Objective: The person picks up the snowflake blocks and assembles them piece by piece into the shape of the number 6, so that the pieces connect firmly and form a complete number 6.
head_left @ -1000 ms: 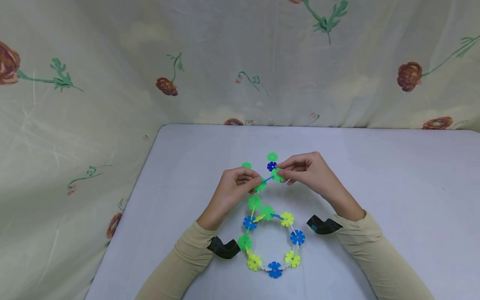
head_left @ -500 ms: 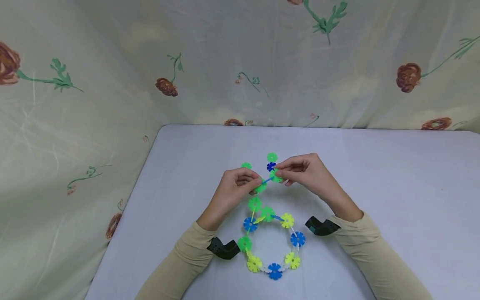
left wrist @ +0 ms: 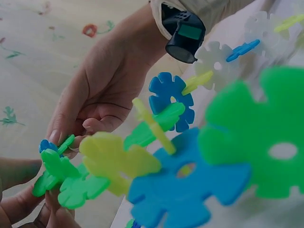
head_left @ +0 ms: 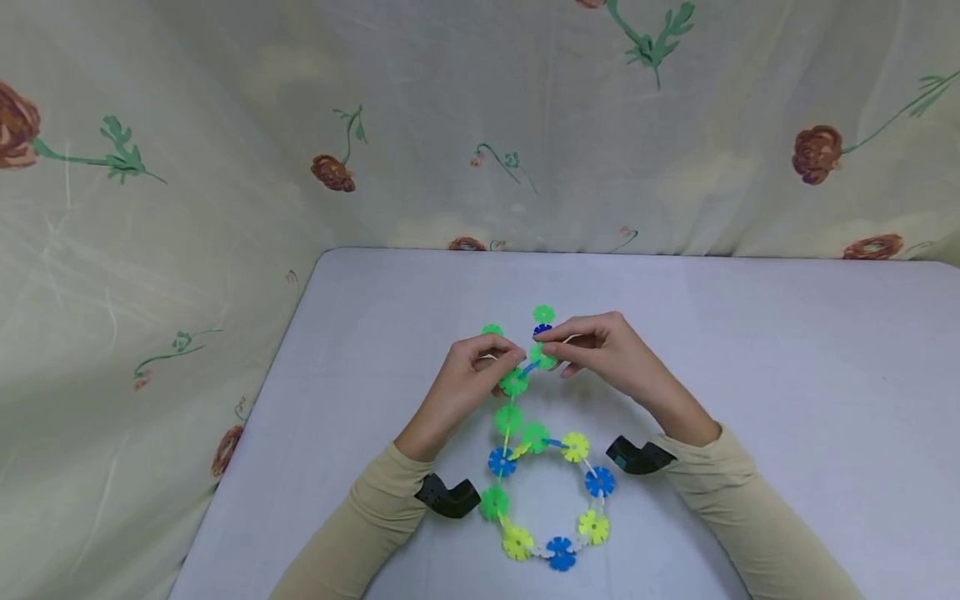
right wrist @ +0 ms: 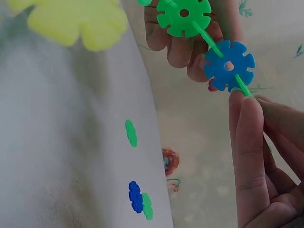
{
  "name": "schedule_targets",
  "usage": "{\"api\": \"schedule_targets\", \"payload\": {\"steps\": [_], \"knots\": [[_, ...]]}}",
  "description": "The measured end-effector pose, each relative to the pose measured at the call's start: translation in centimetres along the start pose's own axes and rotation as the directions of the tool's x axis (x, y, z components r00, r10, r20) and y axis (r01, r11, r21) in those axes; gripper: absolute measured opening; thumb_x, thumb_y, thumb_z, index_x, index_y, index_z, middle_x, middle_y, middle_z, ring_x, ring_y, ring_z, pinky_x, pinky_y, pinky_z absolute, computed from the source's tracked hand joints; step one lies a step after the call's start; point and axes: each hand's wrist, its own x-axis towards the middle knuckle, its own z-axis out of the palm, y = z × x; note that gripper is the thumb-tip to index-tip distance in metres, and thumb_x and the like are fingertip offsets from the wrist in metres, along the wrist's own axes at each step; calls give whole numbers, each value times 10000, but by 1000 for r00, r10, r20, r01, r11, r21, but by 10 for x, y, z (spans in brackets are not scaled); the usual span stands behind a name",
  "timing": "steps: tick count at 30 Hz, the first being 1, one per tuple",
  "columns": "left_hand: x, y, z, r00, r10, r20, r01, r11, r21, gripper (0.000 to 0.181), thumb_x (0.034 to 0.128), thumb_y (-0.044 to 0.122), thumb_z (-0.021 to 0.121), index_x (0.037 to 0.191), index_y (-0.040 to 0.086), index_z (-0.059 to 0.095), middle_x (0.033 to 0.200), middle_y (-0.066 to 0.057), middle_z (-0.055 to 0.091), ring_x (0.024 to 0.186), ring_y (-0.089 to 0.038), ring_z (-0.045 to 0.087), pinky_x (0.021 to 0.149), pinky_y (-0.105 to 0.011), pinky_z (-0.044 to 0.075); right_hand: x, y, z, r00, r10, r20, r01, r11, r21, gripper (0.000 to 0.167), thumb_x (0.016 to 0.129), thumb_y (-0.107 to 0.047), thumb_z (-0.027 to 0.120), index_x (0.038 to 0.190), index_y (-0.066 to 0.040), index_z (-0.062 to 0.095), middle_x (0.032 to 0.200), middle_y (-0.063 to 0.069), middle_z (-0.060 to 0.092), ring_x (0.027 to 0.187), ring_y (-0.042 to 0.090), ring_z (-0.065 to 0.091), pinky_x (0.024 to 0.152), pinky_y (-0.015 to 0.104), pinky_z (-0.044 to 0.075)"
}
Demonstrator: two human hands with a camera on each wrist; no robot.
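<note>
Slotted plastic snowflake discs, joined edge to edge, form a chain that hangs between my hands and runs down into a ring. In the head view my right hand [head_left: 600, 346] pinches a green disc [head_left: 542, 356] at the chain's top end. The right wrist view has its thumb and finger on that disc's edge, below a blue disc [right wrist: 229, 65]. My left hand [head_left: 476, 371] is at the chain's other side, fingers curled behind a green disc [head_left: 513, 382]. Its thumb's contact is partly hidden. Lower down, the ring shows a blue disc [head_left: 561, 553] and a yellow disc [head_left: 517, 542].
Loose discs lie beyond the hands on the white table [head_left: 750, 375]: a green disc [head_left: 492, 331], another green disc [head_left: 543, 314] and a dark blue disc [right wrist: 135, 197]. A flowered curtain [head_left: 450, 125] hangs behind and left of the table.
My right hand has moved slightly left and nearer. The chain has tilted, and its ring has shifted down toward the body. More of the green disc by my left hand shows.
</note>
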Motion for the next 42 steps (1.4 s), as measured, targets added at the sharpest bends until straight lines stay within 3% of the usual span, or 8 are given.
{"api": "schedule_targets", "payload": {"steps": [3,9,13,18,24,32,36,42], "knots": [[0,0,-1,1000,-1,3,0,1000,12,259,1041,284,645,1101,47,728,1112,-204,669,690,-108,603,672,-280,509,1,-1,3,1000,-7,27,7,1000,-8,229,998,-119,690,1195,-24,760,1156,186,760,814,347,759,735,344,652],[-1,2,-1,1000,10,0,-10,999,44,228,1031,270,660,1053,61,748,1070,-93,683,688,-101,631,743,-250,499,2,0,7,999,8,51,-7,1000,-21,269,1012,-159,679,1237,-25,739,1180,183,755,824,369,757,753,336,651],[0,3,-1,1000,11,-6,-10,997,74,228,1033,259,658,1043,52,752,1026,-103,703,602,-101,572,697,-245,488,4,3,3,999,21,27,-21,999,-24,285,1028,-208,662,1251,-45,731,1159,172,755,888,342,763,758,396,657],[2,2,-1,1000,11,-11,-10,996,88,241,1037,243,649,1049,23,748,989,-109,698,615,-96,540,684,-232,480,7,10,-5,1000,16,-9,-16,999,-35,309,1031,-222,659,1239,-2,720,1159,235,743,932,365,763,758,446,655],[2,0,-1,1000,-4,-14,5,998,69,232,1036,237,650,1046,27,748,997,-97,688,703,-94,599,721,-233,498,12,21,-11,997,49,-52,-55,993,-108,325,1016,-229,684,1236,7,716,1181,243,742,943,367,766,745,389,656],[2,-1,0,1000,-23,-17,23,998,51,211,1035,238,653,1031,52,754,983,-65,684,735,-96,616,727,-249,500,26,32,-16,987,107,-118,-134,957,-258,292,1009,-171,682,1245,-1,715,1151,205,748,927,295,765,726,347,652],[1,-1,0,1000,-17,-14,17,999,45,216,1034,220,653,1041,27,750,994,-129,693,707,-87,608,707,-235,493,39,38,-15,979,128,-162,-175,929,-327,282,997,-170,689,1237,-26,727,1135,178,749,893,258,761,698,288,631],[1,3,1,1000,-14,-7,14,999,48,233,1038,217,646,1059,7,745,1020,-148,693,686,-75,608,700,-222,494,58,44,-16,970,154,-186,-214,904,-369,300,984,-177,706,1243,-25,718,1099,175,744,816,222,738,664,276,605]]}}
